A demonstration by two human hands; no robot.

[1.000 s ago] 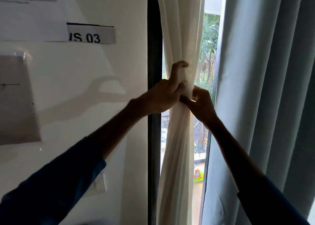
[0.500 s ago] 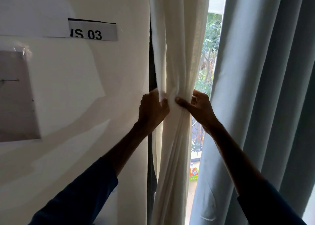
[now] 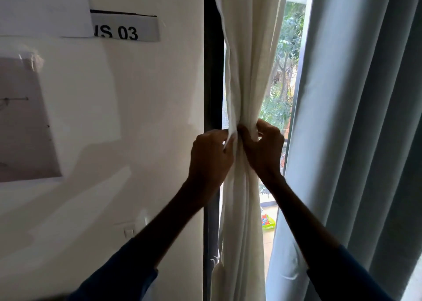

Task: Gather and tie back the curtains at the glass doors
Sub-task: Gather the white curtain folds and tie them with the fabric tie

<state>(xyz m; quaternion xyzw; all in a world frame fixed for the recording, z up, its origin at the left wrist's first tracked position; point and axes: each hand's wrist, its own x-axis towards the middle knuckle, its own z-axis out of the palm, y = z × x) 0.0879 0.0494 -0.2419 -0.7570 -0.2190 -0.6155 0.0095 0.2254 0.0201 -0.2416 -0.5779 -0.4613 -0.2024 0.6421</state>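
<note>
A cream curtain point(image 3: 246, 56) hangs gathered into a narrow bundle beside the dark door frame point(image 3: 212, 72). My left hand point(image 3: 210, 157) pinches the bundle's left edge at its waist, a thin strip of cream fabric showing between the fingers. My right hand point(image 3: 265, 148) grips the same waist from the right side, fingers curled around the folds. Both hands touch across the bundle. A grey-blue curtain point(image 3: 356, 129) hangs loose in long pleats to the right.
A white wall point(image 3: 137, 118) on the left carries a "WS 03" label point(image 3: 124, 28), taped papers point(image 3: 25, 118) and a light switch point(image 3: 129, 231). Between the curtains a strip of glass point(image 3: 282, 84) shows trees and a balcony floor.
My left hand moved off the front of the bundle to its left edge, lower down. The right hand kept its grip and both now squeeze the curtain tighter at one waist.
</note>
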